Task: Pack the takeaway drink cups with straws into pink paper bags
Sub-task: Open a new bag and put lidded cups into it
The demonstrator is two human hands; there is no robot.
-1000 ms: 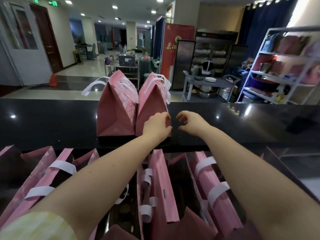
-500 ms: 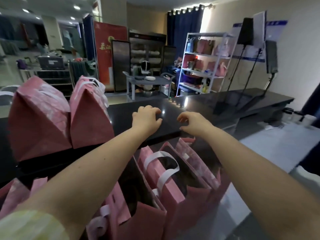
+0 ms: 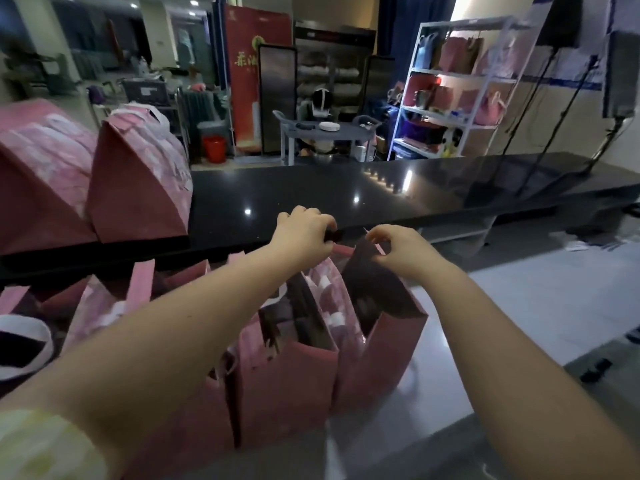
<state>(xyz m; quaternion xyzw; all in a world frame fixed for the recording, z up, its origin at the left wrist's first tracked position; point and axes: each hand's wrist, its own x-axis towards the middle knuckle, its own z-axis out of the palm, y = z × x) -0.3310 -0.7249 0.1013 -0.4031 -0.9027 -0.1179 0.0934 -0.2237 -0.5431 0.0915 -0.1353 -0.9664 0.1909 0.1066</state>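
Both hands are at the top of the rightmost open bag (image 3: 381, 344). Left hand (image 3: 304, 235) has curled fingers and grips the far rim, though its fingertips are partly hidden and blurred. Right hand (image 3: 398, 251) pinches the near rim between thumb and fingers. This bag stands below the black counter (image 3: 311, 188), at the end of a row of other bags (image 3: 287, 386). Its inside is dark and I cannot tell what it holds. Two closed bags (image 3: 138, 188) stand on the counter at the left, the outer one cut off by the frame edge.
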